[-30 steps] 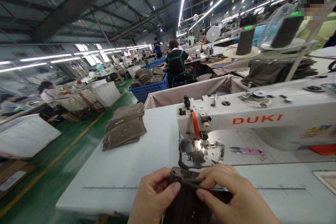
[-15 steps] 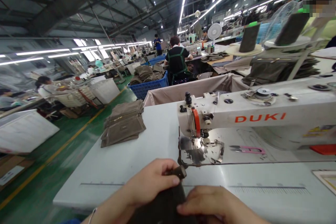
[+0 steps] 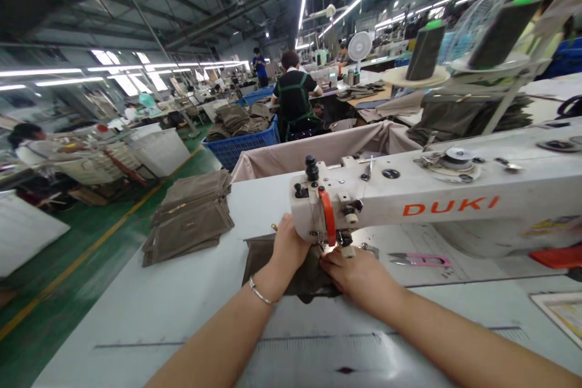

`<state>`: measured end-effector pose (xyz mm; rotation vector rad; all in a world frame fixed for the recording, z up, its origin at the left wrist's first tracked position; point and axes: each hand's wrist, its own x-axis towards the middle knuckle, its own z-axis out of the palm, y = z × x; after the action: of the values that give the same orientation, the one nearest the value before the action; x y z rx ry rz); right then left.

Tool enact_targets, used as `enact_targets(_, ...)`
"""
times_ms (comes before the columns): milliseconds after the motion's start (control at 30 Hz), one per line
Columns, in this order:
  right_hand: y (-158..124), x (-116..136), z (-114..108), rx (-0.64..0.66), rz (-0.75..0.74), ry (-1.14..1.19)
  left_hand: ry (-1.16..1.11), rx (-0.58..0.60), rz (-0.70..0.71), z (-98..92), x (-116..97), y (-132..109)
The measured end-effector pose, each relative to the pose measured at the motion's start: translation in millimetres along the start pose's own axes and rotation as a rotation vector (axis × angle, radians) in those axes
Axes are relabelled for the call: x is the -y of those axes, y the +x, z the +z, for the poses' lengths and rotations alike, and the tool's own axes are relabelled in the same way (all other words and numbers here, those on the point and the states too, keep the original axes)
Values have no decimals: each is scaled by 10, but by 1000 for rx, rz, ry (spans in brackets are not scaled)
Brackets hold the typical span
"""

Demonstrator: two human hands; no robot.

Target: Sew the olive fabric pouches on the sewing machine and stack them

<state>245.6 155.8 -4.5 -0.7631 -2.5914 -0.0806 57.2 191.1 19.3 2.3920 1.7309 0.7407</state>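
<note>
A dark olive fabric piece (image 3: 259, 257) lies under the head of a white DUKI sewing machine (image 3: 436, 194). My left hand (image 3: 288, 242) rests on the fabric just left of the needle area, fingers tucked behind the machine head and hidden. My right hand (image 3: 352, 270) lies flat on the fabric right below the presser foot, fingertips pointing toward the needle. Both forearms stretch forward over the pale table (image 3: 182, 309). A thin bracelet sits on my left wrist.
A stack of similar olive pieces (image 3: 188, 215) lies at the table's left. Pink thread snips (image 3: 422, 260) lie under the machine arm. Thread cones (image 3: 425, 48) stand behind it. A blue crate (image 3: 239, 145) and a seated person in black (image 3: 293, 100) are beyond.
Both hands have carried the fabric piece from the table's near edge forward to the machine and laid it under the needle. The view shifted slightly left.
</note>
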Motion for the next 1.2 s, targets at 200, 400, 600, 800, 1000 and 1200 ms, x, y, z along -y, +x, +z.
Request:
enact_targets(200, -256, 95, 40, -115, -43, 47, -6, 53, 168, 40, -67, -547)
enact_targets(400, -208, 135, 55, -176, 6, 46, -38, 55, 357, -9, 22, -513)
enact_targets(600, -180, 176, -25, -172, -50, 76, -55, 90, 348, -29, 15, -505)
enact_targets(800, -233, 121, -97, -122, -48, 131, -48, 85, 337, -26, -130, -566)
enact_targets(1000, -247, 109, -104, -104, -20, 155, -47, 76, 341, -30, -130, -563)
enact_targets(1200, -205, 162, -104, -139, -3, 131, -129, 97, 317, -48, -67, -529)
